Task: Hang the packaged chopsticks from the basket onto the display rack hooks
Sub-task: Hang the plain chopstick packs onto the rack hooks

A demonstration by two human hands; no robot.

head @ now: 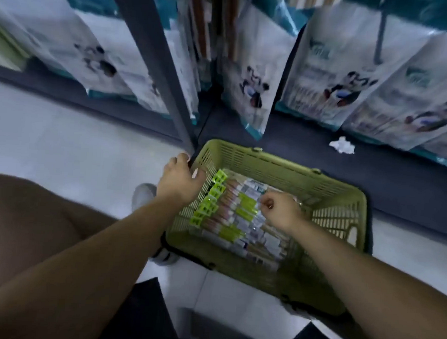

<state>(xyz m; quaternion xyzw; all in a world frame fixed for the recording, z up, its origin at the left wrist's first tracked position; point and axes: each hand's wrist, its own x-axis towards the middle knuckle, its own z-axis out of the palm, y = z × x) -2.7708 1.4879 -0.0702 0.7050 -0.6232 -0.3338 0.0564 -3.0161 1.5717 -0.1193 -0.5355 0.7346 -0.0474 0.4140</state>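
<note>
A green plastic basket (340, 201) stands on the floor, filled with several packaged chopsticks (230, 216) with bright green header tabs. My left hand (180, 177) grips the basket's left rim at its far corner. My right hand (280, 208) is down inside the basket with fingers curled, pinching at the packs in the middle. Hanging chopstick packs (204, 25) on the display rack show at the top centre, blurred.
A grey rack upright (155, 62) comes down to the floor just left of the basket. White panda-print bags (333, 81) line the dark lower shelf behind. A crumpled white paper (342, 145) lies on that shelf. My shoe (143, 196) and knee are at left.
</note>
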